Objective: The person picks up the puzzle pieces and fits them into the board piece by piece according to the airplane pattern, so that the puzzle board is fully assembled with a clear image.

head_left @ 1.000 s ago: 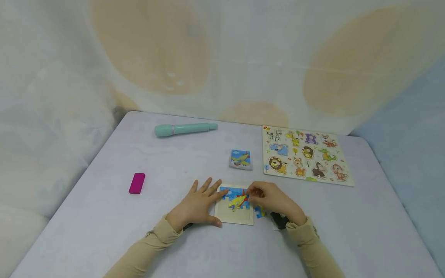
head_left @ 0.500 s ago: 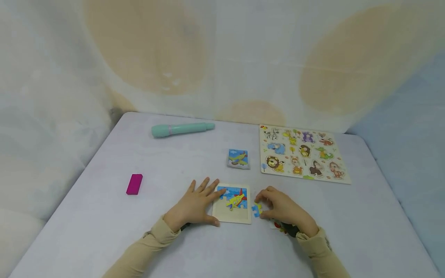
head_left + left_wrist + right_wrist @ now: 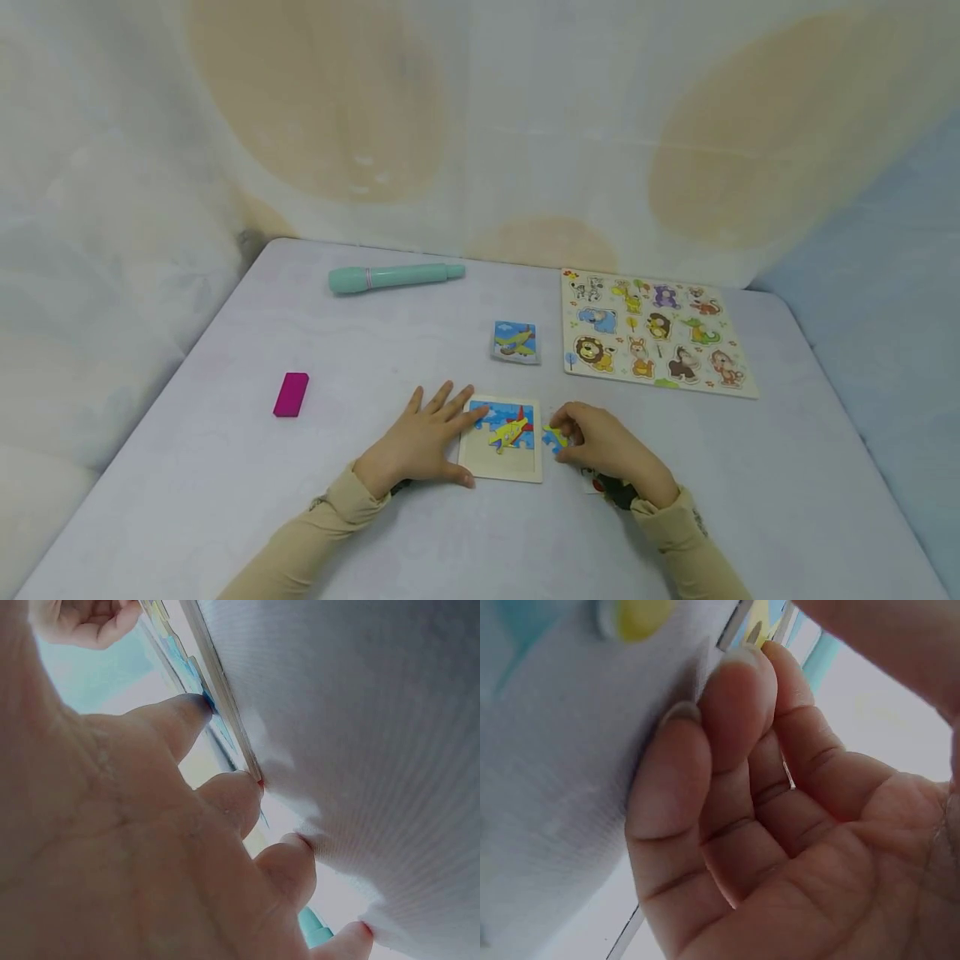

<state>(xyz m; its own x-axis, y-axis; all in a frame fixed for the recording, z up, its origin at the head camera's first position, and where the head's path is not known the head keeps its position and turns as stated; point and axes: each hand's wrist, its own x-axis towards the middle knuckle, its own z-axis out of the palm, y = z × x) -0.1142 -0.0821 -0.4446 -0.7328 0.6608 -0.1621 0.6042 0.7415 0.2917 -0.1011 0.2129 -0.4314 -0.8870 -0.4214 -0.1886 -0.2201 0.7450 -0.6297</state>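
A small wooden jigsaw tray (image 3: 501,477) lies before me, its upper part filled with a yellow-and-red plane on blue. My left hand (image 3: 411,448) is spread flat at its left side, the index fingertip pressing the blue pieces and the thumb near the lower left corner. Just right of the tray, my right hand (image 3: 613,450) pinches a blue-and-yellow jigsaw piece (image 3: 553,440) between thumb and fingers. In the left wrist view, the tray's edge (image 3: 217,682) runs past the left fingertips. Curled right fingers (image 3: 735,705) mostly hide the piece in the right wrist view.
Behind the tray lies a small plane picture (image 3: 515,342). An animal puzzle board (image 3: 652,333) is at the back right, a mint-green toy microphone (image 3: 397,277) at the back left. A magenta block (image 3: 291,395) lies left. A white card with red print (image 3: 591,482) is partly under the right wrist.
My right hand has moved from the tray's upper right edge to the loose jigsaw piece on the right, which has since turned in its fingers. The left hand stays in place.
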